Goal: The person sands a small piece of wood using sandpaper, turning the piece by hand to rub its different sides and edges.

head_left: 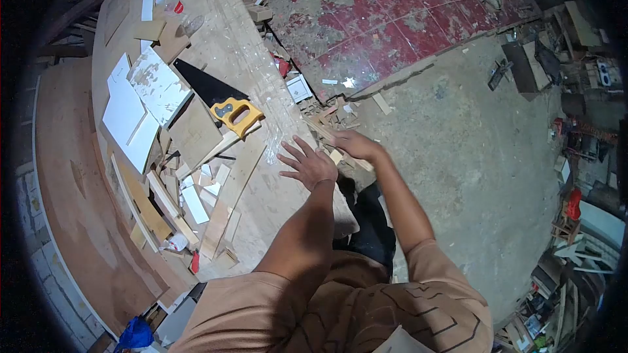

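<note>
My left hand (309, 167) lies with its fingers spread on the wooden workbench (268, 199), near its right edge. Just past that edge, my right hand (354, 146) is closed over a light wooden strip (318, 129); its fingertips are partly hidden. Beyond my left fingers lies a handsaw (237, 116) with a yellow handle, its dark blade pointing away to the left. A thin wooden batten (226, 146) rests beside the saw handle.
White boards (131, 117) and a paint-flaked panel (157, 85) lie on the bench's left part. Offcuts (193, 199) are heaped nearer me. A clear bottle (190, 24) stands farther back. Wood scraps (340, 114) litter the concrete floor (445, 157), with red tiles (392, 26) beyond.
</note>
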### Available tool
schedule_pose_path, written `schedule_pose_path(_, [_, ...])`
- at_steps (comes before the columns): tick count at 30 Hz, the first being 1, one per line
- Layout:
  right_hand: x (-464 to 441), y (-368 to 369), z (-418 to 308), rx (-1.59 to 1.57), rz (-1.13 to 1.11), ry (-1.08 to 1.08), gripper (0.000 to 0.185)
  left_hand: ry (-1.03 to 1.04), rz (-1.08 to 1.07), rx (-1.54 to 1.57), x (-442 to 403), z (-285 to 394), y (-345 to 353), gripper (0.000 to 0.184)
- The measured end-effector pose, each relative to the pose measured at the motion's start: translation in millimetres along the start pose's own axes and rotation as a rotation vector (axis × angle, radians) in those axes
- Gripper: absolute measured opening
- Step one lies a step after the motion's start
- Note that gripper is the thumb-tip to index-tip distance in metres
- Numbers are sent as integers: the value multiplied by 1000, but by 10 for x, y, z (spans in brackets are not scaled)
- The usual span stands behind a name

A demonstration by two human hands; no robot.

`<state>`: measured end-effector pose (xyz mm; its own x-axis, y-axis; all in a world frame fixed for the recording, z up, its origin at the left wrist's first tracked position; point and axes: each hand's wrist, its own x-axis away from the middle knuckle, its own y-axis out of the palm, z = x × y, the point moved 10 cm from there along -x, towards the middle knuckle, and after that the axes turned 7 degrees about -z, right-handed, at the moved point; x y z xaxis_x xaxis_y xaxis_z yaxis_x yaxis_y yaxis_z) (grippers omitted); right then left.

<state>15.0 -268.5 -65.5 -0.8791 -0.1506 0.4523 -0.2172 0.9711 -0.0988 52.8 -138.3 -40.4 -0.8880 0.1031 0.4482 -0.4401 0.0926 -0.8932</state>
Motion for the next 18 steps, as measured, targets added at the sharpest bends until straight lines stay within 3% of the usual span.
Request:
schedule_pose_path(2, [-126,-30,10,53,73,75,43,6,11,-7,-12,2,4,76])
schedule_pose_path(5, [-80,-63,40,-165,164,-43,42,18,31,16,-6,-1,-2,76])
schedule_pose_path(8, [286,-45,146,-66,54,0,41,3,0,3,-11,5,-5,76])
schedule_pose_path(11, [492,24,259,-19,-77,192,43,16,36,32,-20,-11,30,76])
schedule_pose_path(13, [295,-19,248,175,-120,289,35,8,9,24,0,13,-24,76])
schedule_pose_path(14, [53,67,250,461,-243,266,36,-1,-15,10,5,13,-34,76])
schedule_pose_path(18, [-371,29,472,341,-123,302,46,1,30,15,4,21,-46,76])
